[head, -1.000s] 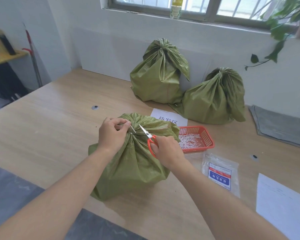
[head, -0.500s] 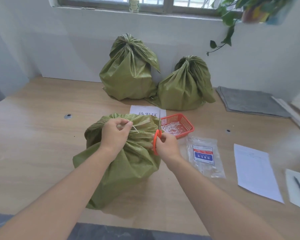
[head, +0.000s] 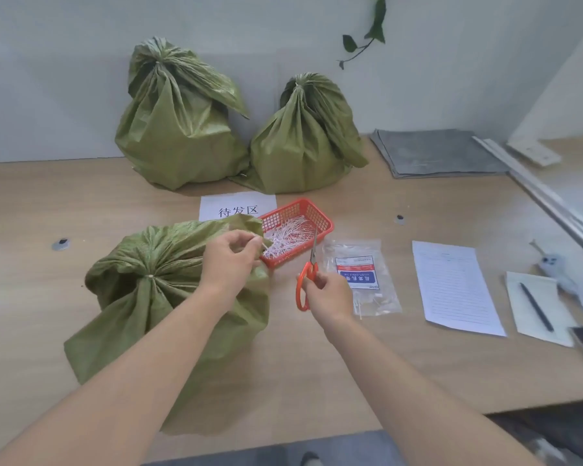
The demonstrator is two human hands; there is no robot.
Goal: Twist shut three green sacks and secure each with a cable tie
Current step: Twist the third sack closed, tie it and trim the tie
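A green sack (head: 142,290) lies on the wooden table in front of me, its neck gathered and cinched by a pale cable tie (head: 149,275). Two more green sacks stand tied against the wall, one on the left (head: 179,129) and one on the right (head: 303,139). My left hand (head: 231,258) hovers over the near sack's right side and pinches a thin white cut-off tie end (head: 266,245) beside the red basket (head: 323,227). My right hand (head: 327,292) grips orange-handled scissors (head: 308,277), blades pointing up and away.
The red basket holds several white tie offcuts. A clear bag of cable ties (head: 362,275) lies right of the scissors. A lined sheet (head: 453,287), a notepad with a pen (head: 535,306), grey folded cloth (head: 435,151) and a printed sign (head: 238,208) lie around.
The scissors have left the sack's neck and moved right. My left hand has carried the cut tie end from the neck toward the red basket. The camera has turned right and down.
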